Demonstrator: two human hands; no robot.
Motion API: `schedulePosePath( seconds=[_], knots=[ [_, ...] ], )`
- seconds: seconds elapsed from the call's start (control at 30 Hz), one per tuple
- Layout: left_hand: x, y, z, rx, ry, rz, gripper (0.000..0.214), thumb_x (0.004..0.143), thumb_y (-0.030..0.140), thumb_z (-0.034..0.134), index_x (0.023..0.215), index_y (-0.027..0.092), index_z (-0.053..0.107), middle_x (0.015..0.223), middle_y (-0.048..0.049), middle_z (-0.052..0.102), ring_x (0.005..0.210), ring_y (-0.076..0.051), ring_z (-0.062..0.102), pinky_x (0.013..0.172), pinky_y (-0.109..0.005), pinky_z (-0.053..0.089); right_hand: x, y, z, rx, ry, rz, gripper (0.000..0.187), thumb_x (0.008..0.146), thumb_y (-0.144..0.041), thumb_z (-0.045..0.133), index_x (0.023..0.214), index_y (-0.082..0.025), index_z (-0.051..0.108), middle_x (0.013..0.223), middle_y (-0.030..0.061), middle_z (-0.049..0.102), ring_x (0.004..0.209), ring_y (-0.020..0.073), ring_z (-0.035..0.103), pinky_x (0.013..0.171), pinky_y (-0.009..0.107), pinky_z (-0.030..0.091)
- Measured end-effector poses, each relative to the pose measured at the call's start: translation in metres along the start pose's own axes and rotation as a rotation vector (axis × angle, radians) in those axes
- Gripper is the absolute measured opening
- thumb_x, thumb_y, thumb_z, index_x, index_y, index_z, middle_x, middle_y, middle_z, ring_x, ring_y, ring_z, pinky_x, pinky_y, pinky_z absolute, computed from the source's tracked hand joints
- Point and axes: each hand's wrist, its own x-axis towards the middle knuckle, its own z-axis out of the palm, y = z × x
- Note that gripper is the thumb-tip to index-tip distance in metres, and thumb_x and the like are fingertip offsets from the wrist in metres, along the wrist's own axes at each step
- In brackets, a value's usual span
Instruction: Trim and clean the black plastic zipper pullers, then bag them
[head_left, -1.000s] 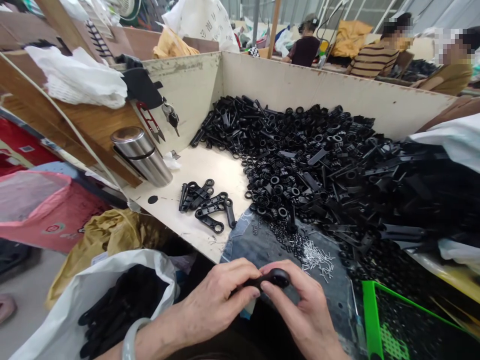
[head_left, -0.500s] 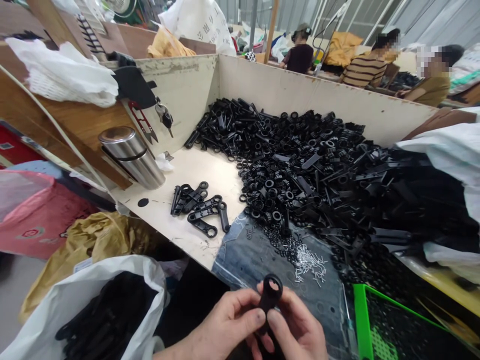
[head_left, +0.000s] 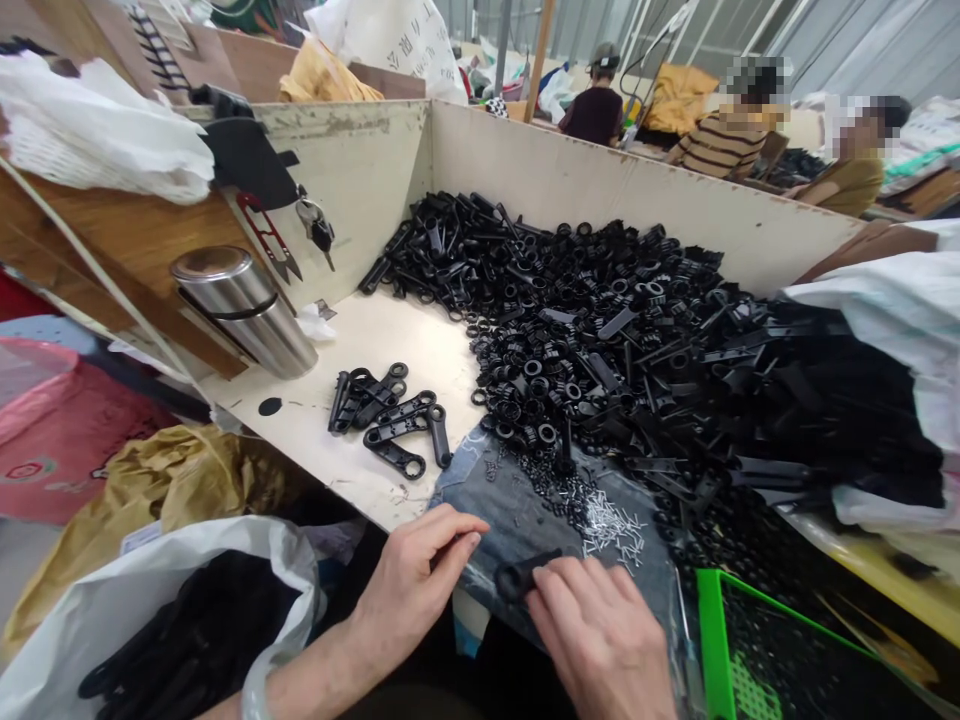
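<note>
My right hand (head_left: 604,630) grips a black plastic arm with a ring end (head_left: 514,582) just above the near edge of the denim cloth. The ring points left, past the fingertips, and the rest is partly covered by the hand. To the left, my left hand (head_left: 420,570) is closed, thumb and forefinger brought close together; whether anything small is between them is hidden. On the cloth (head_left: 480,490) beyond the hands lie silver pins (head_left: 615,525) and tiny black pieces (head_left: 551,478). Several black ring-ended arms (head_left: 394,430) rest on the pale board, farther to the left.
A large heap of black parts (head_left: 600,320) fills the bin. A steel flask (head_left: 251,310) stands left, near hanging red snips (head_left: 266,235). A green basket (head_left: 712,640) is at right, a white sack of black parts (head_left: 277,540) at lower left. People sit beyond the wall.
My hands have parted. The left let go of the black arm and moved left; the right kept it and turned it so the ring points left. The view shifted slightly.
</note>
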Motion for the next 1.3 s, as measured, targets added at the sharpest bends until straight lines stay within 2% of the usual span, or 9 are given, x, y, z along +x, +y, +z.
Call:
schedulePosePath(
  seconds=[0.1, 0.23, 0.37, 0.5, 0.63, 0.73, 0.87, 1.07, 1.3],
  knots=[
    [0.024, 0.000, 0.003, 0.120, -0.053, 0.122, 0.016, 0.100, 0.020, 0.056, 0.099, 0.021, 0.072, 0.091, -0.0007, 0.072, 0.085, -0.014, 0.068, 0.079, -0.024, 0.050, 0.009, -0.010, 0.003, -0.031, -0.075, 0.019, 0.019, 0.095, -0.019, 0.059, 0.078, -0.025, 0.054, 0.068, -0.0008, 0.062, 0.061, 0.0203, 0.059, 0.063, 0.036, 0.037],
    [0.047, -0.002, 0.016, 0.363, -0.214, 0.267, 0.011, 0.099, 0.018, 0.059, 0.101, 0.021, 0.070, 0.092, 0.0001, 0.070, 0.084, -0.015, 0.068, 0.076, -0.024, 0.050, 0.014, -0.008, 0.000, 0.012, -0.179, 0.037, 0.013, 0.092, -0.019, 0.063, 0.085, -0.025, 0.054, 0.078, 0.0004, 0.063, 0.068, 0.0199, 0.060, 0.062, 0.033, 0.038],
    [0.052, -0.006, 0.028, 0.464, -0.248, 0.314, 0.014, 0.098, 0.018, 0.057, 0.100, 0.023, 0.070, 0.088, -0.0006, 0.066, 0.074, -0.017, 0.065, 0.065, -0.028, 0.046, 0.014, -0.002, -0.003, -0.001, -0.168, 0.060, 0.015, 0.099, -0.020, 0.052, 0.085, -0.025, 0.055, 0.094, 0.0040, 0.067, 0.078, 0.0218, 0.061, 0.069, 0.035, 0.038],
    [0.052, -0.011, 0.031, 0.502, -0.266, 0.345, 0.020, 0.101, 0.019, 0.051, 0.087, 0.021, 0.066, 0.084, -0.0015, 0.063, 0.072, -0.018, 0.062, 0.062, -0.029, 0.042, 0.005, 0.006, -0.005, -0.024, -0.146, 0.106, 0.033, 0.108, -0.029, 0.036, 0.081, -0.025, 0.055, 0.078, 0.0012, 0.063, 0.071, 0.0217, 0.057, 0.070, 0.038, 0.033],
    [0.056, -0.010, 0.027, 0.470, -0.255, 0.356, 0.018, 0.101, 0.020, 0.051, 0.091, 0.021, 0.066, 0.088, -0.0009, 0.064, 0.077, -0.017, 0.063, 0.067, -0.028, 0.044, -0.004, 0.018, -0.011, 0.005, -0.155, 0.159, 0.042, 0.110, -0.042, 0.032, 0.080, -0.025, 0.056, 0.075, -0.0001, 0.062, 0.070, 0.0213, 0.058, 0.068, 0.037, 0.031],
    [0.056, -0.004, 0.023, 0.301, -0.207, 0.263, 0.014, 0.100, 0.019, 0.054, 0.094, 0.021, 0.067, 0.088, 0.0001, 0.067, 0.080, -0.015, 0.064, 0.072, -0.025, 0.046, 0.001, 0.026, -0.013, 0.065, -0.119, 0.214, 0.041, 0.109, -0.047, 0.035, 0.084, -0.026, 0.059, 0.076, -0.0013, 0.063, 0.068, 0.0191, 0.060, 0.067, 0.036, 0.032],
    [0.049, 0.006, 0.020, 0.019, -0.164, -0.036, 0.014, 0.094, 0.025, 0.060, 0.086, 0.021, 0.071, 0.079, 0.0016, 0.067, 0.069, -0.013, 0.058, 0.065, -0.025, 0.042, 0.019, 0.033, -0.002, 0.117, -0.077, 0.248, 0.034, 0.111, -0.037, 0.034, 0.104, -0.028, 0.066, 0.086, -0.0007, 0.068, 0.075, 0.0177, 0.063, 0.071, 0.034, 0.036],
    [0.037, 0.013, 0.019, -0.440, -0.185, -0.405, 0.025, 0.092, 0.042, 0.061, 0.091, 0.018, 0.068, 0.074, 0.0022, 0.062, 0.058, -0.010, 0.045, 0.054, -0.022, 0.033, 0.032, 0.037, 0.020, 0.156, -0.103, 0.206, 0.039, 0.110, -0.032, 0.034, 0.092, -0.025, 0.068, 0.084, 0.0012, 0.068, 0.074, 0.0189, 0.065, 0.070, 0.033, 0.043],
    [0.027, 0.022, 0.019, -0.657, -0.190, -0.513, 0.034, 0.089, 0.049, 0.067, 0.091, 0.015, 0.067, 0.073, 0.0016, 0.061, 0.051, -0.005, 0.035, 0.048, -0.021, 0.022, 0.040, 0.020, 0.004, 0.625, 0.049, 0.281, 0.009, 0.102, -0.026, 0.058, 0.099, -0.025, 0.066, 0.085, -0.0024, 0.073, 0.071, 0.0129, 0.070, 0.065, 0.022, 0.052]
  ],
)
